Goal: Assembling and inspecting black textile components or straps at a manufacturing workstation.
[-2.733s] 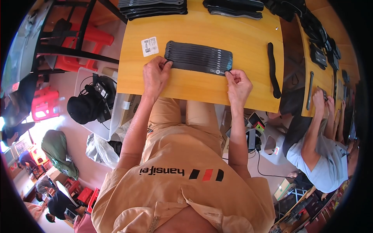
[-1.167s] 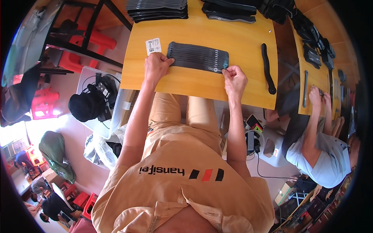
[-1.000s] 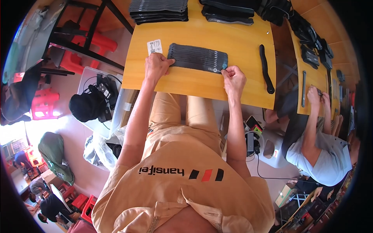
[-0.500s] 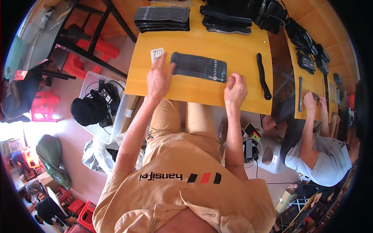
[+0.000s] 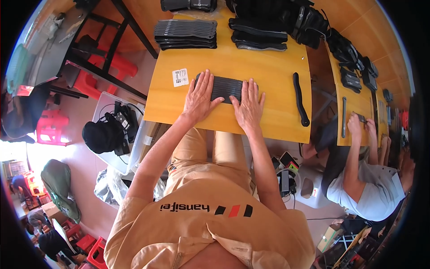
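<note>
My left hand lies flat over the left end of a row of dark grey straps, fingers stretched out and pointing away from me. Over the other end rests my right hand, its palm down and fingers extended. Between the two hands only the ribbed middle of the straps shows; both ends are covered. The straps lie side by side, overlapping, on the yellow table. A white printed label is just left of my left hand.
A single black strap lies along the table's right edge. At the back are a grey-and-black strap pile, black straps and a black bundle. A bin with black gear stands left. A co-worker sits at right.
Both hands have come inward from the two ends of the straps and now press flat on top. My right hand's curled fingers have straightened. The label beside my left hand is now uncovered.
</note>
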{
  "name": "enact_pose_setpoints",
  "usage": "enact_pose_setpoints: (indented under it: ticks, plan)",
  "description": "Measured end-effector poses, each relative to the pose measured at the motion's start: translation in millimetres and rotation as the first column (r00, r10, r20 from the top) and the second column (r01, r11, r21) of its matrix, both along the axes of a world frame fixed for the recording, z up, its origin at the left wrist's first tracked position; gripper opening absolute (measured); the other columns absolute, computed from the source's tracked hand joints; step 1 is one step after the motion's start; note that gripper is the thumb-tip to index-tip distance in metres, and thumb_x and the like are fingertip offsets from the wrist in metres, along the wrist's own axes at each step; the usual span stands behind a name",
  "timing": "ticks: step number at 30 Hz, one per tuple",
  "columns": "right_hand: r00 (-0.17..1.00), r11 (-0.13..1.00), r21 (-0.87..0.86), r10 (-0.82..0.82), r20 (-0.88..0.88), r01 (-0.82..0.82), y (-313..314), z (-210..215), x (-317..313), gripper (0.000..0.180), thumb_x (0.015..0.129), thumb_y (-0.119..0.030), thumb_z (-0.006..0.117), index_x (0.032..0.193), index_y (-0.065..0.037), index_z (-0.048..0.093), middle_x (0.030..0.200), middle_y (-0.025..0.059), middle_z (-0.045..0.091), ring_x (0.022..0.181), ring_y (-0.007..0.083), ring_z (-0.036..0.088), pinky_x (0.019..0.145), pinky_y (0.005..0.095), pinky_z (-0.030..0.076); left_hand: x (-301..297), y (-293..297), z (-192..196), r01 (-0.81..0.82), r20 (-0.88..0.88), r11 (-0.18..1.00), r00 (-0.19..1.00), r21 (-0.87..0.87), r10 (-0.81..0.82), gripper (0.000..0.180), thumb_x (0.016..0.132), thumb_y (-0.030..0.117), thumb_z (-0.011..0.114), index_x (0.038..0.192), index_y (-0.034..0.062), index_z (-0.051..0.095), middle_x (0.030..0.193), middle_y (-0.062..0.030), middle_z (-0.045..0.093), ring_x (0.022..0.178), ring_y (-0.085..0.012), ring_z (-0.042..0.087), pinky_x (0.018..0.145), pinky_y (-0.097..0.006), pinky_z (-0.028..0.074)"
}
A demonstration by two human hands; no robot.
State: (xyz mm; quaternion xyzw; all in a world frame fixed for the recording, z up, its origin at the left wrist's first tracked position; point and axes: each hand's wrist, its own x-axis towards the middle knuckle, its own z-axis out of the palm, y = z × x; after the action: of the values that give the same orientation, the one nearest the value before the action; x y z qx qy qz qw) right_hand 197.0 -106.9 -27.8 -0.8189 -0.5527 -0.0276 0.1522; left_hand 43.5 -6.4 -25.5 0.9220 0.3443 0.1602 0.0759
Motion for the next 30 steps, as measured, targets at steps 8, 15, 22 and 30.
enact_pose_setpoints:
  ticks: [8,15,22,30]
  plan:
    - [0.947,0.967,0.218,-0.058,-0.317,0.132,-34,-10,40,0.049,0.095,-0.033,0.043,0.134,-0.004,0.04,0.141,0.014,0.035,0.13,0.0266,0.035,0.107,0.0451,0.024,-7,11,2,-0.051,0.345,0.975,0.93,-0.216,0.125,0.063,0.094,0.039,0.043,0.136,-0.0052,0.03,0.142,-0.0249,0.028,0.132,-0.0392,0.026,0.108,-0.044,0.024]
    - [0.683,0.745,0.494,0.072,-0.727,0.448,-40,-5,39,0.035,0.098,-0.026,0.042,0.11,0.003,0.057,0.107,0.0154,0.062,0.103,0.0248,0.058,0.091,0.0332,0.043,-7,8,40,-0.513,0.109,0.795,0.814,-0.325,0.57,0.042,0.091,0.032,0.05,0.099,-0.0086,0.054,0.107,-0.0302,0.054,0.1,-0.0425,0.053,0.08,-0.047,0.046]
    - [0.67,0.73,0.51,0.097,-0.736,0.455,-39,-6,37,0.032,0.097,-0.023,0.043,0.103,0.004,0.06,0.102,0.0148,0.064,0.096,0.0238,0.06,0.087,0.0323,0.045,11,34,23,-0.628,0.07,0.731,0.744,-0.268,0.665,0.045,0.087,0.04,0.055,0.079,-0.0032,0.062,0.076,-0.0248,0.064,0.077,-0.0427,0.063,0.069,-0.049,0.049]
    - [0.729,0.734,0.535,0.081,-0.68,0.419,-39,-3,40,0.028,0.097,-0.02,0.044,0.1,0.003,0.06,0.095,0.0126,0.063,0.089,0.022,0.06,0.081,0.0313,0.046,30,19,25,-0.624,0.041,0.758,0.767,-0.189,0.641,0.043,0.087,0.036,0.057,0.069,-0.0024,0.063,0.072,-0.024,0.063,0.073,-0.0395,0.064,0.065,-0.046,0.05]
